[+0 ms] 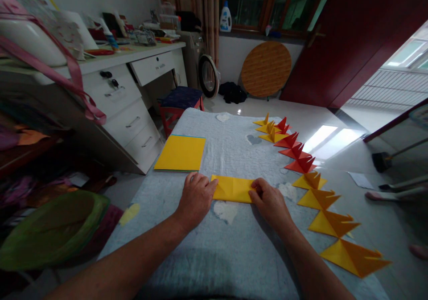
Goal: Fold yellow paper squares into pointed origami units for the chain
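A yellow sheet of paper (233, 189), folded into a flat rectangle with a crease across its middle, lies on the cloth-covered table before me. My left hand (197, 195) pinches its left end between thumb and curled fingers. At the opposite end, my right hand (269, 199) grips the right edge, thumb against fingers. Beyond my left hand rests a square stack of yellow paper (181, 153), a thin blue-green edge showing beneath. Along the right side stand several folded paper cranes, yellow ones (324, 198) nearer and red ones (294, 150) farther off.
A grey-blue patterned cloth (214, 255) covers the table. Left are a white desk (123, 108) with drawers and a green-lined bin (56, 228). A stool (183, 98) stands behind the table, near an open washing machine (207, 76). A round wooden tabletop (266, 69) leans on the wall.
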{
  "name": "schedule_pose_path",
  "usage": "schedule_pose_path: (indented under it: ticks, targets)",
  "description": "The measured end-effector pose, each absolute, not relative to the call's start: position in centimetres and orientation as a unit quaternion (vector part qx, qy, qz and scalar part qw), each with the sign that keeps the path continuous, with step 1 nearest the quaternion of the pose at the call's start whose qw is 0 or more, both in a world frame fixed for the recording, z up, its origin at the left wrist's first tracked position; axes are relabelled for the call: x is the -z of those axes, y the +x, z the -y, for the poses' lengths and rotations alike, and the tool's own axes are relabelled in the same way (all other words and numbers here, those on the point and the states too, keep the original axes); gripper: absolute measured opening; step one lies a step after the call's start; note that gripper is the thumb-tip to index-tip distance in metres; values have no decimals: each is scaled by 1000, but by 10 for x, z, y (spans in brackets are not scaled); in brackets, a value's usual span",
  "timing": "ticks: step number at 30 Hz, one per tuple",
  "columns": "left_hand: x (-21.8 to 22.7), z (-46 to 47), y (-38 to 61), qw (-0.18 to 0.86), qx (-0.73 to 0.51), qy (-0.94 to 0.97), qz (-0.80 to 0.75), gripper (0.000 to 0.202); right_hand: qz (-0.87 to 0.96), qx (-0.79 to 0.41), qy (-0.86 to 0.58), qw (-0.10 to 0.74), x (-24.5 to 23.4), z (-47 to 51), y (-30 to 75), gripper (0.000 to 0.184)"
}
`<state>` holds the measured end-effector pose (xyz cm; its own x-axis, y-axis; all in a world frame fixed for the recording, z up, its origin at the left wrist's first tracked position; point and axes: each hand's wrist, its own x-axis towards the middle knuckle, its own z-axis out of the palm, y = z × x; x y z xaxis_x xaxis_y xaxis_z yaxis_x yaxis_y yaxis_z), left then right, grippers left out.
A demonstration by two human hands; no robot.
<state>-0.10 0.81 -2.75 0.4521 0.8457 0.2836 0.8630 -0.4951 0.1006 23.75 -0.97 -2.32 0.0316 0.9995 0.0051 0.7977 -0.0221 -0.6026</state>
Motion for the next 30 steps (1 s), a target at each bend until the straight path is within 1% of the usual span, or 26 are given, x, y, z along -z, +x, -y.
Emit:
schedule_pose_path:
  ticks: [8,22,30]
  targets:
    - [29,-9,-1,34,153,-851,502,24,661,-222,-676,239,23,9,238,15]
    - [28,-9,0,41,148,-849,506,24,659,-223,-682,225,22,9,238,15]
    - [27,-8,0,44,155,-846,509,25,654,-211,-685,241,21,9,236,14]
